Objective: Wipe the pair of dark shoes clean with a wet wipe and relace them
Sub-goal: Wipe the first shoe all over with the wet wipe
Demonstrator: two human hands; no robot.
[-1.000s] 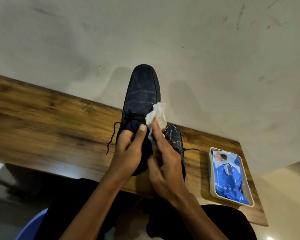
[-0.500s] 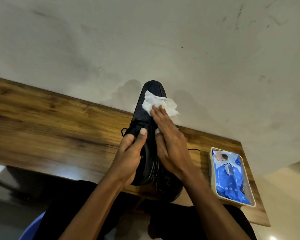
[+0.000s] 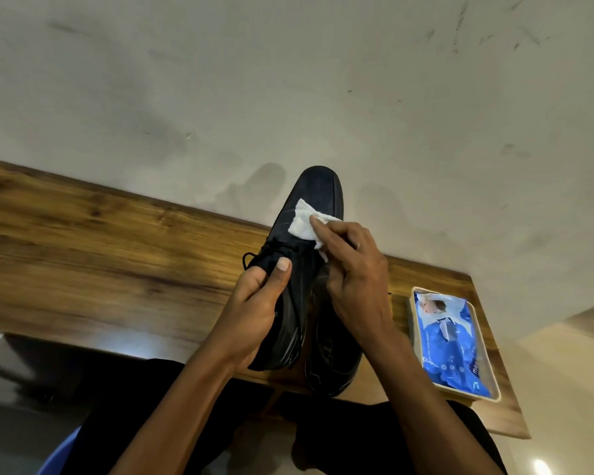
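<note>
1. Here, in the head view, the person's left hand [image 3: 254, 303] is clenched round the held shoe [image 3: 300, 269] at its laced throat, thumb laid across the tongue, the heel end low toward the lap and the toe raised away toward the wall [image 3: 288, 80].
2. The right hand [image 3: 354, 279] grasps a white wet wipe [image 3: 304, 224] under its fingertips [image 3: 314, 222] and presses it flat on the vamp, just short of the toe cap.
3. The shoe's long axis runs nearly straight away from the person, so any stroke along it goes toward or away from the body; the right hand sits beyond the left grip along that axis, and it is the nearer hand to the unwiped toe.
4. The second shoe [image 3: 333, 365] lies on the wooden bench [image 3: 117, 262], partly hidden beneath the right wrist, parallel to the held one and touching or just beside it; which cannot be told.
5. A loose lace [image 3: 249, 258] loops out beside the left thumb, suggesting relacing is not yet done.
6. To the right, well apart from both hands, a blue wipes packet [image 3: 455, 347] rests in a pale tray [image 3: 494, 389] near the bench's edge.
7. The likely next stroke, judging from the wipe's position, would carry it forward over the toe while the left grip steadies the shoe.
</note>
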